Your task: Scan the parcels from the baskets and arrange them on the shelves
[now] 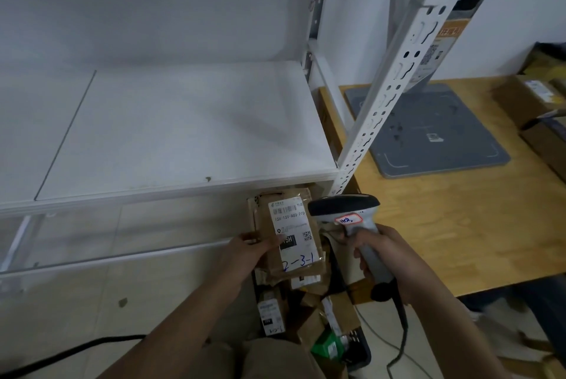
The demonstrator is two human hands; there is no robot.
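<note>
1. Head view, and the left grip has thumb and fingers pinched on the left edge of a brown parcel. The label is face up, with "2-3-1" handwritten across its lower end.
2. Just to the right, the right grip is wrapped round the handle of the scanner. Its dark nose sits just beside the parcel's upper right corner, turned towards the label.
3. The parcel hangs in the air between the two grips, just under the front edge of the white shelf.
4. Below both grips sits the black basket, with several other parcels heaped in it.
5. Beyond the grips, the shelf shows only bare white board, with no parcel on it in this view.
6. My read is that it's early going: this parcel is at the scan step, its shelving is yet to come, and the basket load waits after it.
7. Right of the right grip, the tabletop carries a grey base plate and cardboard boxes at its far edge.
</note>
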